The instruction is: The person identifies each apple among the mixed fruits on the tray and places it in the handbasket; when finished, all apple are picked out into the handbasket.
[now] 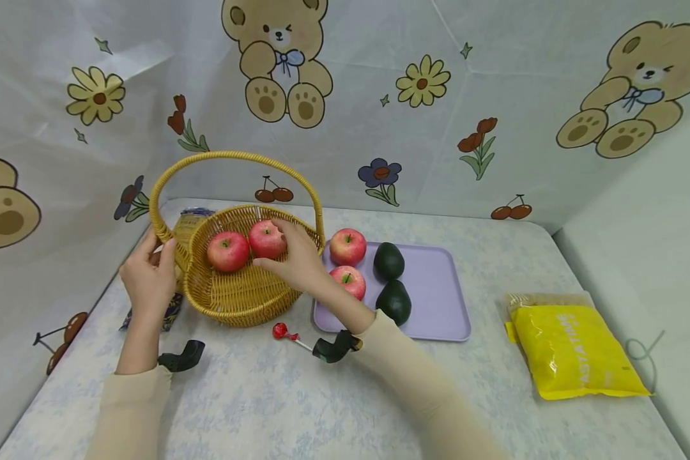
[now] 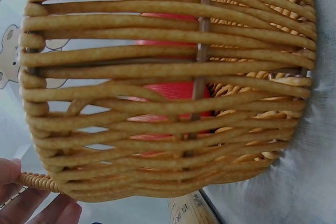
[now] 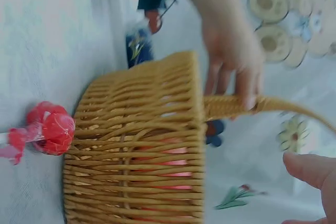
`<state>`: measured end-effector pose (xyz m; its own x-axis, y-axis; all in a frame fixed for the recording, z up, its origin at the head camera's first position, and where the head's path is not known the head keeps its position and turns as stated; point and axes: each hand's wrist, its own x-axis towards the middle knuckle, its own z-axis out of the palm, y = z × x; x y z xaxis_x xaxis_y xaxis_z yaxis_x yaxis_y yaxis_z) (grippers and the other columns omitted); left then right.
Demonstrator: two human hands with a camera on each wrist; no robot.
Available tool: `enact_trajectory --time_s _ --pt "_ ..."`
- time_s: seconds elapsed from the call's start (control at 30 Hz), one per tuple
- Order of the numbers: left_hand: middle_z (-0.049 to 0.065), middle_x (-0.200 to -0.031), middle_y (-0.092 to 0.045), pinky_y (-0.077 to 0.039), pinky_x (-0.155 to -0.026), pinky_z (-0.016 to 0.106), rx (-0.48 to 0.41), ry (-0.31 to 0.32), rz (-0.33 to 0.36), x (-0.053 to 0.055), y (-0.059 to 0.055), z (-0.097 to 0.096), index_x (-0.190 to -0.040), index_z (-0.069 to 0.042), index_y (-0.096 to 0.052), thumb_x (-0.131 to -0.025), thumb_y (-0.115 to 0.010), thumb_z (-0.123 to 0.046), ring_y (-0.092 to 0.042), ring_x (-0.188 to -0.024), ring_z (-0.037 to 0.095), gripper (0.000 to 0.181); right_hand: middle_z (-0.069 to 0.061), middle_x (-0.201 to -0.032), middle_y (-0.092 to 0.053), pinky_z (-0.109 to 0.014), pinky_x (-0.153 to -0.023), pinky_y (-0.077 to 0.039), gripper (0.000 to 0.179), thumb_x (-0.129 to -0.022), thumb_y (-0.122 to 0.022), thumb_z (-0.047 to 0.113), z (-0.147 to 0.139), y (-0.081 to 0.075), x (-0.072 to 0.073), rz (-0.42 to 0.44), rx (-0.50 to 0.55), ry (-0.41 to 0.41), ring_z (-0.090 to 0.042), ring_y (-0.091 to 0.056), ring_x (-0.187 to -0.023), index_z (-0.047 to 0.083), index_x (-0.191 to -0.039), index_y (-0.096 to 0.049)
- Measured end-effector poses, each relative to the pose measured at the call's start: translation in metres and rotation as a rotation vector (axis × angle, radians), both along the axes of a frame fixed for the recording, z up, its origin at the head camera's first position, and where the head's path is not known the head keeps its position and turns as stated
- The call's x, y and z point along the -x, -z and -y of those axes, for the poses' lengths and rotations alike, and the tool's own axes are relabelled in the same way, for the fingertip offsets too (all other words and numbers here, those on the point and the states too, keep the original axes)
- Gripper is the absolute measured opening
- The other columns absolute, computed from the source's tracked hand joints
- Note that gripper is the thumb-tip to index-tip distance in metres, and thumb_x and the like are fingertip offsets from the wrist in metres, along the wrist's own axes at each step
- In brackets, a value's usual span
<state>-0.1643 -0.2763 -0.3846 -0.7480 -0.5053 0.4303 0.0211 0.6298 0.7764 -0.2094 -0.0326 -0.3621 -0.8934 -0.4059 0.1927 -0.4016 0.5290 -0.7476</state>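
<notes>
Yellow wicker basket (image 1: 247,313), two apples (image 1: 228,251) inside, near back-left corner of bench (image 1: 236,396) | left hand (image 1: 151,276): fingers wrapped round base of handle (image 1: 236,155) | right hand (image 1: 300,260): stretched over basket, thumb and fingers parted

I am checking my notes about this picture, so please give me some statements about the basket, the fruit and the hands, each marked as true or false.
1. The left hand grips the handle of the basket. True.
2. Two apples are in the basket. True.
3. The two avocados are also in the basket. False: they lie on the purple tray.
4. The lollipop lies on the tray. False: it lies on the table.
5. In the head view, the yellow packet is right of the tray. True.
6. The right hand rests on the tray. False: it is over the basket.
</notes>
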Motion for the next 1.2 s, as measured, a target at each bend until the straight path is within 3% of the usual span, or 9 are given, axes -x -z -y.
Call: enact_trajectory --time_s 0.23,0.5,0.87,1.2 --pt "0.009 -0.128 -0.066 -0.044 -0.073 0.000 0.012 -0.009 0.004 0.001 0.001 0.002 -0.140 -0.020 -0.055 -0.100 -0.056 -0.028 -0.068 -0.102 0.037 0.041 -0.003 -0.143 -0.050 -0.038 -0.100 -0.048 0.077 -0.082 -0.077 0.036 -0.041 -0.016 -0.032 -0.021 0.041 -0.059 -0.019 -0.050 -0.127 0.017 -0.148 -0.041" --pt "0.010 -0.128 -0.065 -0.044 -0.073 -0.001 0.010 -0.012 0.010 0.002 0.000 0.001 -0.141 -0.021 -0.053 -0.100 -0.055 -0.029 -0.068 -0.102 0.036 0.041 -0.007 -0.144 -0.050 -0.042 -0.106 -0.046 0.077 -0.082 -0.080 0.029 -0.091 -0.024 -0.045 -0.009 0.078 -0.088 -0.023 -0.052 -0.129 0.011 -0.146 -0.043" --pt "0.012 -0.126 -0.067 -0.044 -0.073 -0.001 0.009 -0.011 0.003 0.001 0.001 0.001 -0.140 -0.021 -0.055 -0.100 -0.055 -0.028 -0.069 -0.102 0.035 0.040 -0.006 -0.144 -0.049 -0.047 -0.105 -0.046 0.080 -0.080 -0.081 0.026 -0.145 -0.015 -0.040 -0.018 0.051 0.004 -0.024 -0.049 -0.130 0.013 -0.148 -0.041" --pt "0.010 -0.129 -0.065 -0.045 -0.075 0.001 0.016 -0.008 0.000 0.001 0.000 0.000 -0.142 -0.015 -0.053 -0.101 -0.053 -0.026 -0.068 -0.103 0.037 0.042 -0.010 -0.149 -0.044 -0.047 -0.106 -0.045 0.087 -0.077 -0.084 0.022 -0.163 -0.001 -0.028 0.027 0.038 0.036 -0.029 -0.048 -0.132 0.007 -0.149 -0.037"
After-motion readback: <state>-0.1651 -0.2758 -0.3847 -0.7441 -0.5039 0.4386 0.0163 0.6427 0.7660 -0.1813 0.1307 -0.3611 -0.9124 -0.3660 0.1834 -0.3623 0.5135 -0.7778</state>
